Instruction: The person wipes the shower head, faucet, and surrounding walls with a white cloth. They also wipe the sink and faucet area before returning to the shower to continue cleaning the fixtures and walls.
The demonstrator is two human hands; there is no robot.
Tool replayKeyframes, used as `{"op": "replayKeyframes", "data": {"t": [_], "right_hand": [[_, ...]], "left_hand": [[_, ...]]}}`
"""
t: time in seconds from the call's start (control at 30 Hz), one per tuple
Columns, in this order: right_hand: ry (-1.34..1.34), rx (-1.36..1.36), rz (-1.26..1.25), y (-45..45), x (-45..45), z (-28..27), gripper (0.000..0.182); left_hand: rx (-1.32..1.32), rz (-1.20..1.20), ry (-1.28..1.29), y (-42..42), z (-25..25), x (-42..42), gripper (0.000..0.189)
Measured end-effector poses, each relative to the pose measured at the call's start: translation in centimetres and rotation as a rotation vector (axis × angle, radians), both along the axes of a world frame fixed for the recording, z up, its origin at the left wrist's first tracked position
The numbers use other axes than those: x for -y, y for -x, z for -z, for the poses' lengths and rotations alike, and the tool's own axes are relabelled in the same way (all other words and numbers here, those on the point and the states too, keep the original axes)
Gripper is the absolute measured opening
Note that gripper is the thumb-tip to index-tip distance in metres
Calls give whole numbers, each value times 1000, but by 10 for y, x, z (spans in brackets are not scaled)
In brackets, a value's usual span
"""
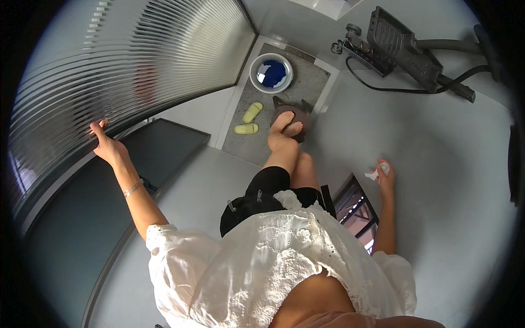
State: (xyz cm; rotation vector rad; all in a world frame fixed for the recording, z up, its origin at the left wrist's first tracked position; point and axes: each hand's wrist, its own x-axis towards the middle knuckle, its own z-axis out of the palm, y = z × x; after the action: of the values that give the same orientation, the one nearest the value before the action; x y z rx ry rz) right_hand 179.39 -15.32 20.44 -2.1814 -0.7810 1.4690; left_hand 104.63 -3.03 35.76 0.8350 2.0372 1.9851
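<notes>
My left hand [110, 148] holds the edge of a ribbed glass panel [135, 78] at the left, thumb on the near side and fingertips behind the glass. Out to the right over the grey floor, my right hand [384, 174] is closed on a crumpled white tissue or cloth [372, 175], one end of which sticks out. Bare feet rest on a small dark brown stool [301, 115] in front of me. Beyond it stands a round white basin [253, 82] with something dark blue in liquid.
A pair of yellow-green slippers [249, 119] lies on the grey stone mat [246, 151] beside the stool. Black equipment with a cable [404, 53] stands at the upper right. A dark panel [172, 143] is below the glass. A dark-framed reflective pane [359, 209] is near my right forearm.
</notes>
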Motion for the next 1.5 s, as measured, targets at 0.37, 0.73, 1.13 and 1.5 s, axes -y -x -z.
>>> {"op": "replayKeyframes", "data": {"t": [0.37, 0.73, 1.13, 1.5], "right_hand": [[-150, -63, 243, 58, 6, 60, 26], [-368, 63, 199, 103, -24, 205, 22], [-707, -78, 268, 271, -34, 260, 18], [-772, 134, 669, 293, 98, 173, 18]], "left_hand": [[-168, -35, 94, 29, 11, 10, 38], [-336, -90, 37, 45, 12, 12, 37], [-777, 151, -354, 66, 26, -13, 19], [-698, 239, -614, 103, 56, -27, 24]]}}
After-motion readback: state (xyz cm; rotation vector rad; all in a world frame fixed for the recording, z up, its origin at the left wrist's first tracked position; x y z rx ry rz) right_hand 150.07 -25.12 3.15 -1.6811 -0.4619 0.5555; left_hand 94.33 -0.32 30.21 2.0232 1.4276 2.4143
